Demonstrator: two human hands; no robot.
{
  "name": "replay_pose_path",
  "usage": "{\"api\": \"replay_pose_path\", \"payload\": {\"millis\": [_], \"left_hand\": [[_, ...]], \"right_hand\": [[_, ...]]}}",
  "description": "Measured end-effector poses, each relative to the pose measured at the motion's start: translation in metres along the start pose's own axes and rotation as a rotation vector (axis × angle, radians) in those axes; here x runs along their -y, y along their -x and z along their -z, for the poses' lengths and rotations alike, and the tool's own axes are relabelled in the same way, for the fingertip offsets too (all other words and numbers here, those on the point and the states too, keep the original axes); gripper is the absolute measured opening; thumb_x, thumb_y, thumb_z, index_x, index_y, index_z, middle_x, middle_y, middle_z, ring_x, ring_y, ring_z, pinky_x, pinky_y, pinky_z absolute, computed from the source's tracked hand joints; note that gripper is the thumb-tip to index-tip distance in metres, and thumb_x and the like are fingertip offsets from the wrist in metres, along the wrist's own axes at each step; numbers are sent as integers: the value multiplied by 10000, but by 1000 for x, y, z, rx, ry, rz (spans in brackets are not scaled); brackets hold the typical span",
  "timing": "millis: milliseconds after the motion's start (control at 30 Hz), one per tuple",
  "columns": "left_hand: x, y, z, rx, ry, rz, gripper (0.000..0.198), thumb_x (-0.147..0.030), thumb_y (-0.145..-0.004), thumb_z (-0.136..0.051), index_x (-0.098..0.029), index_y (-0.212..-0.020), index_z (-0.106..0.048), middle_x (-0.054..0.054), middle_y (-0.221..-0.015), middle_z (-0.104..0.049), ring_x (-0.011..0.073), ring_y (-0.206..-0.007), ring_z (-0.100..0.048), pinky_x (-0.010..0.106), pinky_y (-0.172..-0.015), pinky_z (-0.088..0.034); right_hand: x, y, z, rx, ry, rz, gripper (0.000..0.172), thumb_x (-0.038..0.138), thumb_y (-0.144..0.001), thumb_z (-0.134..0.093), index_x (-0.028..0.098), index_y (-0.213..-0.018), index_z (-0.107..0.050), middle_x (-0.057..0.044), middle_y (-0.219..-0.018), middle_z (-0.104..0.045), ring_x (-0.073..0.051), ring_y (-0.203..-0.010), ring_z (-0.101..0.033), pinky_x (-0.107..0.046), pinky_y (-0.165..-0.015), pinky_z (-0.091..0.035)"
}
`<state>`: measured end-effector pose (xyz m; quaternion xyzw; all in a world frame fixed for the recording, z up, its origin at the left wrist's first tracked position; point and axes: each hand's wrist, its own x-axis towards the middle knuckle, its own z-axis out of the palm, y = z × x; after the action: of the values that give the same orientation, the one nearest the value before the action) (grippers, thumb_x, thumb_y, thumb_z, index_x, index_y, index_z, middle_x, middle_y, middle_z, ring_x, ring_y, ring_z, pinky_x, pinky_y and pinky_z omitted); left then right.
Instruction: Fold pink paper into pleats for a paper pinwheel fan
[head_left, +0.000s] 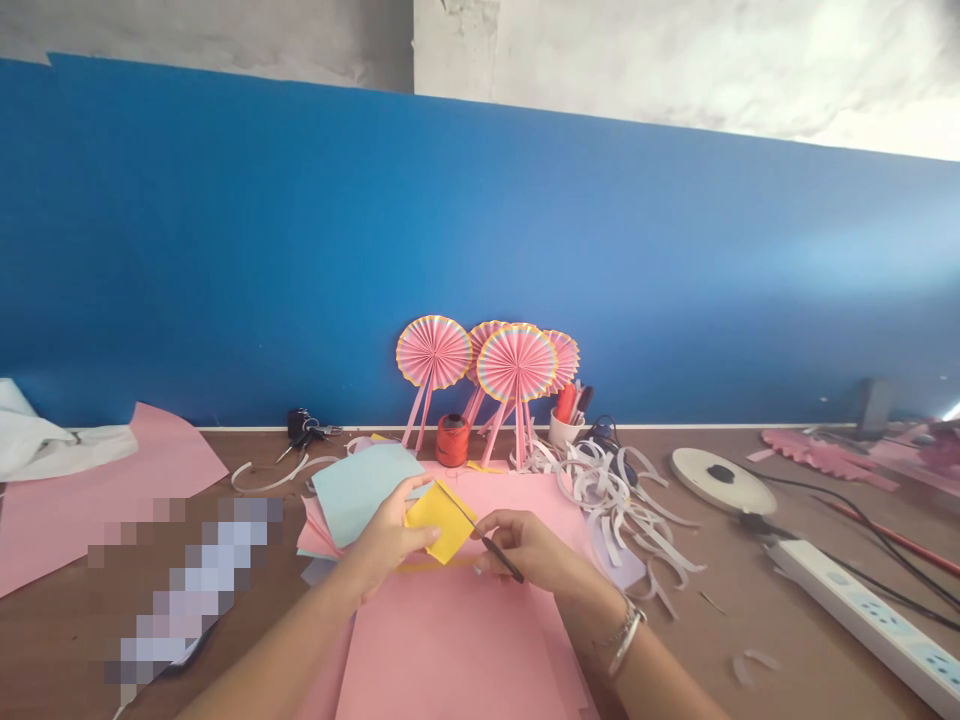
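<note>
Two hands at work, folks! L hand (381, 540) has yellow paper (444, 535) pinched btwn thumb & fingers, the piece sitting right btwn both hands. R hand (529, 550) grips scissors (504, 560) by the dark handle, blades angled away toward L hand, along the paper's upper-R edge; can't tell if they're biting. Bracelet (628, 640) on R wrist. Below both hands, lg pink sheet (457, 650). Just past L hand, lt-blue sheet (360, 490) atop more paper. Straight beyond the hands: red spool (452, 443), w/ pink pleated rosettes (517, 362) on paper legs around it. Off R hand's far side, tangle of white strips (600, 485); farther R, round pale disc (705, 475) & power strip (862, 605). Keys (309, 434) well past L hand, near the blue panel (300, 230).
</note>
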<state>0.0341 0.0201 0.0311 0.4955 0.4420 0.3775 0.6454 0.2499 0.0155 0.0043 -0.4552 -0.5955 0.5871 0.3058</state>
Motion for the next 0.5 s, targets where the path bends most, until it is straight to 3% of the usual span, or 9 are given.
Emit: {"api": "replay_pose_path", "payload": {"millis": [500], "left_hand": [[1,-2,3,-43,-145,-4,719,-142,-651,-577,-190,-1323,-327,56,-966,-607,198,-806,-642,303,-705,-509]], "right_hand": [[-6,-3,7,-47,100,-18,272,266,-608,-712,164,-826,-586,72,-463,-540,-77,-405,-451,-188,-411,-336]]}}
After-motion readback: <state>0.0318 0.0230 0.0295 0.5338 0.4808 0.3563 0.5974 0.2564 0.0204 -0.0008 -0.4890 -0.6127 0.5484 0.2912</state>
